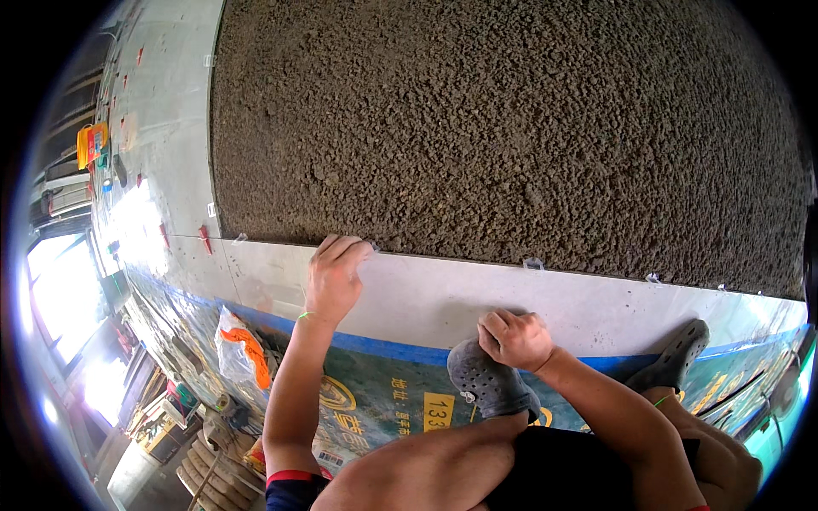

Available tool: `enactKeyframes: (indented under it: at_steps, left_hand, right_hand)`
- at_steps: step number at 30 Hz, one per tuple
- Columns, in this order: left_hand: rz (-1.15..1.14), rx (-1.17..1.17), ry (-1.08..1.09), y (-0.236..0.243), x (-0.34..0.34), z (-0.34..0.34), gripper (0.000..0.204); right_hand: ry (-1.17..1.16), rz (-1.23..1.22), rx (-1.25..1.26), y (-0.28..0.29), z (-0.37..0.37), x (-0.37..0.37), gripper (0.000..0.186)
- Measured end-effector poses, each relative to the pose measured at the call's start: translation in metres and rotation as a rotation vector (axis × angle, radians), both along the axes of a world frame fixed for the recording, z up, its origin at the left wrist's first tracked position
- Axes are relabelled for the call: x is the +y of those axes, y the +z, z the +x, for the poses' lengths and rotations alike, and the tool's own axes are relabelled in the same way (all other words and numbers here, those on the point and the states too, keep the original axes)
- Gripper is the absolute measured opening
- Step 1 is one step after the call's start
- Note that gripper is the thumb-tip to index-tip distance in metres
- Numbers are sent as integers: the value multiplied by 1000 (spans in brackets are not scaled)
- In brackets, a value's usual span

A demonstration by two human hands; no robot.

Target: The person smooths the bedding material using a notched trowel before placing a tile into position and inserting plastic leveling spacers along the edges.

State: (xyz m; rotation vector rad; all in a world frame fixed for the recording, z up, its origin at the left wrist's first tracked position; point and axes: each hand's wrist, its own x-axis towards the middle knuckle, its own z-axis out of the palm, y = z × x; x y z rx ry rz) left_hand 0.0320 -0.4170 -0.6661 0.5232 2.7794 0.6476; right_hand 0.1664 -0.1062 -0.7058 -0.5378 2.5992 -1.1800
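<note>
My left hand [335, 277] is closed, with its curled fingers at the edge where the light grey tile strip [426, 285] meets the rough mortar bed [511, 128]. A small clear plastic clip [372, 246] shows right beside those fingertips; whether they pinch anything is hidden. My right hand [515, 339] is closed too, low over the toe of my grey clog [486, 379]. What its fingers hold, if anything, cannot be made out. Further clear clips [533, 264] sit along the strip's mortar-side edge, one of them a clip [240, 239] at the corner to the left.
Larger laid tiles [166, 111] with red wedges [204, 239] run along the left. Blue tape [383, 347] borders printed green sheeting [375, 383]. A plastic bag with orange pieces [244, 347] lies left of my arm. My other clog [673, 358] stands at the right.
</note>
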Motion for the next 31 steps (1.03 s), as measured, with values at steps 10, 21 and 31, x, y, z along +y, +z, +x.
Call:
enactKeyframes:
  at_steps: [10, 21, 31]
  left_hand:
    - [-42, -48, 30, 19, 8, -1, 29]
    - [75, -574, 380, 47, 41, 103, 16]
    - [386, -1204, 25, 184, 158, 58, 28]
  right_hand:
    - [-23, 2, 14, 1, 0, 1, 12]
    - [251, 29, -282, 56, -25, 40, 21]
    - [-130, 751, -823, 332, -66, 284, 31]
